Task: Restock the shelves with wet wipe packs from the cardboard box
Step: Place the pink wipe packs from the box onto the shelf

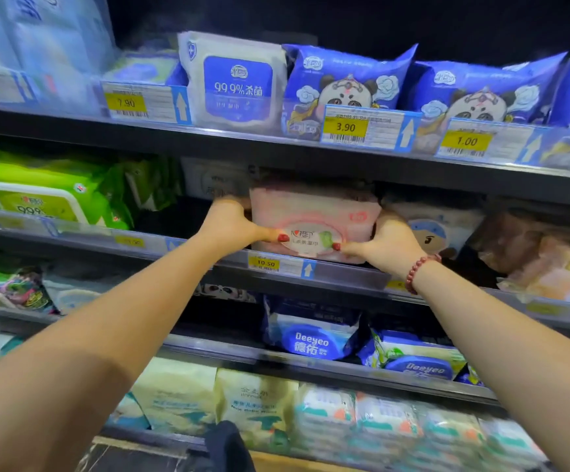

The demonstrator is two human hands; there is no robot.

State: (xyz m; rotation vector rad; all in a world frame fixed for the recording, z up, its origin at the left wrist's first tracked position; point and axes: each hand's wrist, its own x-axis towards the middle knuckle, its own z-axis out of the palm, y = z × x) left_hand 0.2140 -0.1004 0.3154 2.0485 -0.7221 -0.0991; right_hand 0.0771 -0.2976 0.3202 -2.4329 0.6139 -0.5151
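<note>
Shop aisle: tiered shelves [277, 144] packed with wet wipe packs [239, 83], yellow price tags [345, 127] clipped along shelf edges.

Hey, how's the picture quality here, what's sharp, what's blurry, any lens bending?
Head view: the white pack and 3.90 price tag up top read sharp; the pink pack in the left hand and right hand looks soft; bottom-row packs smear; shelf edges slant from wide-angle distortion; background above is dark.

Both arms stretched forward, side by side.
Left hand [232, 223] and right hand [392, 247] grip opposite ends of one pack [314, 209], thumbs pointing inward.
</note>
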